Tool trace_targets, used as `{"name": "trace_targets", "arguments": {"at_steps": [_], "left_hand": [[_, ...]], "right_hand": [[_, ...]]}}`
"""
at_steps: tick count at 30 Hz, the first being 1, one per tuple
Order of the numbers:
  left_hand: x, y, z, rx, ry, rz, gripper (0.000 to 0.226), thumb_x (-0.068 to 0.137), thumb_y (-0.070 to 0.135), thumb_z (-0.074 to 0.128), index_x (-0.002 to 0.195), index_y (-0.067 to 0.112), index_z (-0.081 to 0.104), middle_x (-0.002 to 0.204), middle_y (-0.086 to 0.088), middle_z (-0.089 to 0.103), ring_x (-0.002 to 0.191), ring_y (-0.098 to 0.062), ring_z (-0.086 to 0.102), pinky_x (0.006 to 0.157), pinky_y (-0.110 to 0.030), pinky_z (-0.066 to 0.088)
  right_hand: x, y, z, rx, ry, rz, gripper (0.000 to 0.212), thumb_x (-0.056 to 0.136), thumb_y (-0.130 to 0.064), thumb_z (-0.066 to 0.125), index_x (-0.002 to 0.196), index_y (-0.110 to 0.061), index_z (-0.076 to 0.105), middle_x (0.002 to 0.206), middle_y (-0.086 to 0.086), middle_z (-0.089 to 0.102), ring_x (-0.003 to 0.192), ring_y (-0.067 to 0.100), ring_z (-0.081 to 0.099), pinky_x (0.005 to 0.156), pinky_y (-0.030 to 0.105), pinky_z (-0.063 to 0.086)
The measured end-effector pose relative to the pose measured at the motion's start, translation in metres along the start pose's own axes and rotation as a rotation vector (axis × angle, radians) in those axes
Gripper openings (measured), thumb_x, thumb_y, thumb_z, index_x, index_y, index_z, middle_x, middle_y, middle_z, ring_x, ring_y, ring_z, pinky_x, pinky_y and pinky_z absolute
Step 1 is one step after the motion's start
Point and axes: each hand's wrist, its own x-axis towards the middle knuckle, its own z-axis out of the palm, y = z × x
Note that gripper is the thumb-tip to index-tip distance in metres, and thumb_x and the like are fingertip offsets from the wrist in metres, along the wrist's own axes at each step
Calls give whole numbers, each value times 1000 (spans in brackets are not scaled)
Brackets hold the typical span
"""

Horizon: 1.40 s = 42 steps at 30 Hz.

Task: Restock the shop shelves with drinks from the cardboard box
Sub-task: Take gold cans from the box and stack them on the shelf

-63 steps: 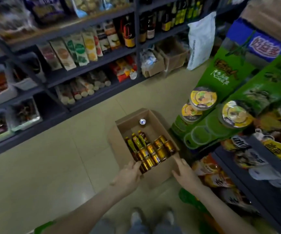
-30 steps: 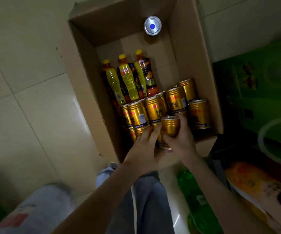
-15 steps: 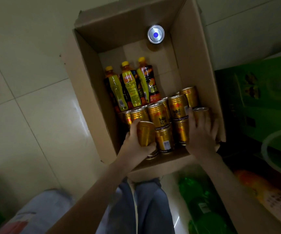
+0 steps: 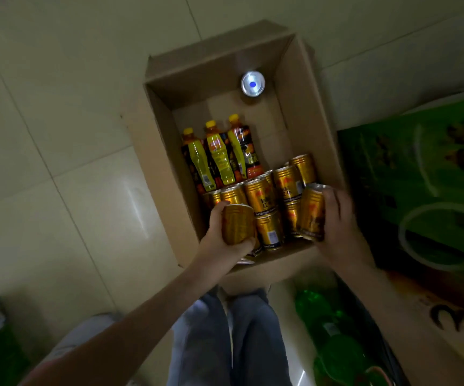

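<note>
Left hand [image 4: 219, 235]: grip wrapped round a gold can [image 4: 237, 224], upright over the near row. Right hand [image 4: 336, 218]: grip clamped on a second can [image 4: 311, 213] by the right wall of the cardboard box [image 4: 306, 107]. Probably one per hand, to save trips. Beyond: remaining cans [image 4: 261, 196], three bottles [image 4: 219, 157], silver can [image 4: 252, 83] at the far end.

Both bare forearms stretch forward from the near edge, the left hand [image 4: 219, 236] curled round a gold can [image 4: 237, 224] with its thumb up the far side, and the right hand [image 4: 339, 221], just to the right, wrapping its fingers round a second gold can [image 4: 311, 213].
</note>
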Motion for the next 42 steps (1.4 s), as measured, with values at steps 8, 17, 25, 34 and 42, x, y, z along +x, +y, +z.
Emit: {"name": "trace_targets", "arguments": {"at_steps": [8, 17, 25, 34, 42], "left_hand": [[-168, 159, -40, -68, -181, 262, 80, 68, 19, 73, 135, 33, 30, 127, -1, 45, 100, -6, 62, 71, -24, 54], [-374, 258, -39, 1, -449, 441, 73, 63, 29, 73, 125, 44, 38, 123, 5, 51, 99, -7, 61, 72, -28, 52], [-515, 238, 51, 176, -764, 572, 72, 69, 23, 78, 128, 40, 40, 121, 2, 56, 106, -19, 61, 82, -37, 52], [-693, 103, 236, 293, -1174, 524, 81, 67, 8, 75, 131, 41, 38, 122, -4, 57, 102, -21, 62, 78, -35, 54], [-863, 51, 369, 398, -1494, 357, 91, 48, 20, 79, 130, 26, 40, 115, -11, 61, 94, -25, 67, 77, -38, 54]], "right_hand": [[-122, -141, -177, 767, 179, 71, 105, 58, -5, 87, 127, -56, 26, 131, -35, 18, 124, -2, 43, 93, 31, 50], [-287, -219, -326, 876, 188, -72, 110, 67, -11, 85, 146, -23, 10, 151, -5, 8, 136, -7, 26, 98, 12, 41], [-490, -217, -359, 1317, 276, -15, 109, 72, -30, 82, 129, -71, 0, 144, -19, 22, 122, 9, 52, 94, 31, 50], [-773, -159, -329, 1371, 1006, 255, 56, 83, -41, 52, 128, -65, 28, 130, -18, 47, 110, 8, 60, 80, 28, 53], [-963, -121, -354, 1016, 1451, 305, 55, 86, -38, 53, 130, -59, 28, 126, -12, 47, 105, 11, 61, 84, 35, 52]]}}
